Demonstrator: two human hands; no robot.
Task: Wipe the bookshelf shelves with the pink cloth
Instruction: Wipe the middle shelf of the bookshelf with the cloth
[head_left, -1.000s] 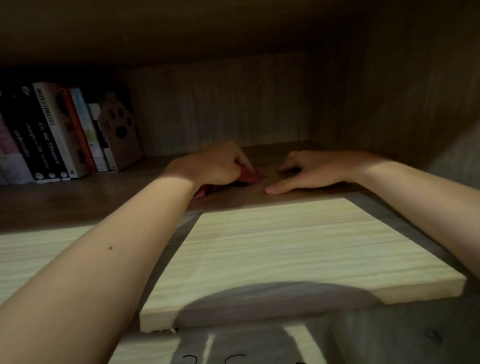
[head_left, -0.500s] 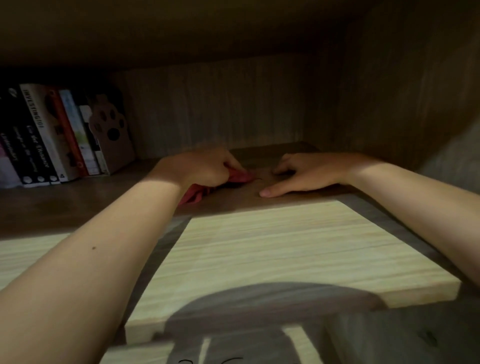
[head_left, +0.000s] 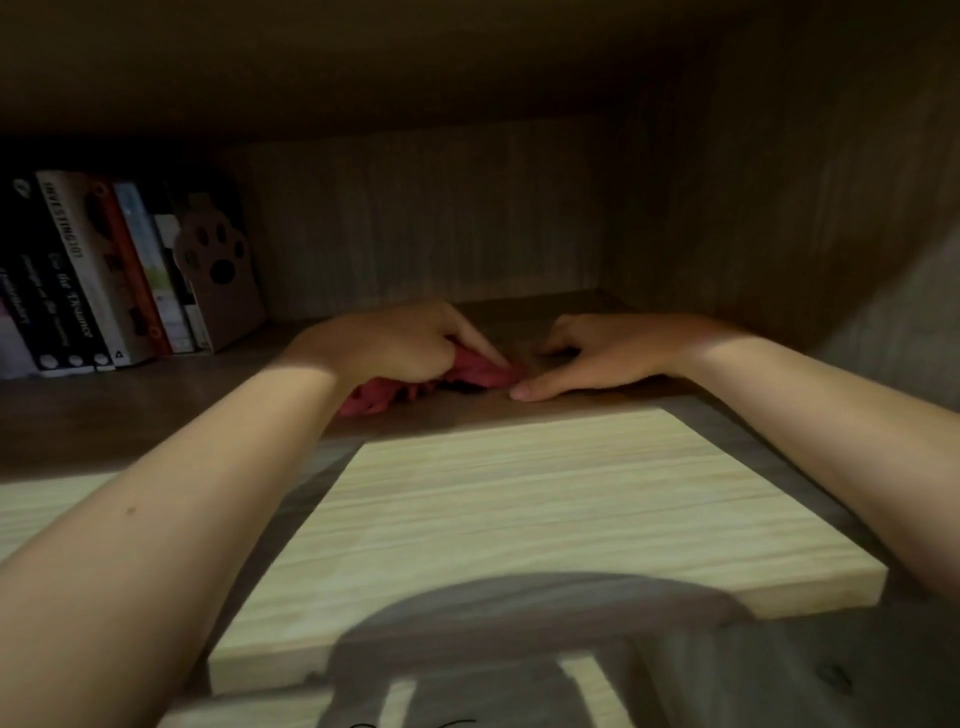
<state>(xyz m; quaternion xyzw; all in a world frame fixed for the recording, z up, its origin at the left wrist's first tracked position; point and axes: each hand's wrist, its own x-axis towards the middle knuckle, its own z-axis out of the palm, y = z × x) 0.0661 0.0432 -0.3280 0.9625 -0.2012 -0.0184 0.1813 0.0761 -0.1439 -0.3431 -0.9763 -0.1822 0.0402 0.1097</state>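
Both my arms reach deep into a dim wooden shelf (head_left: 519, 509). My left hand (head_left: 395, 343) grips the bunched pink cloth (head_left: 467, 371) against the shelf board, and most of the cloth is hidden under the fingers. My right hand (head_left: 597, 353) rests on the board just to the right of the cloth, fingers loosely bent, thumb stretched out and almost touching the cloth's tip.
A row of books (head_left: 88, 280) stands at the back left, held by a bookend with a paw cut-out (head_left: 218, 275). The shelf's right side wall (head_left: 805, 208) rises close to my right wrist. The board above (head_left: 415, 62) hangs low overhead.
My left hand has slid slightly left with the cloth, then shifted back a little. My right hand has stayed pressed on the board beside it.
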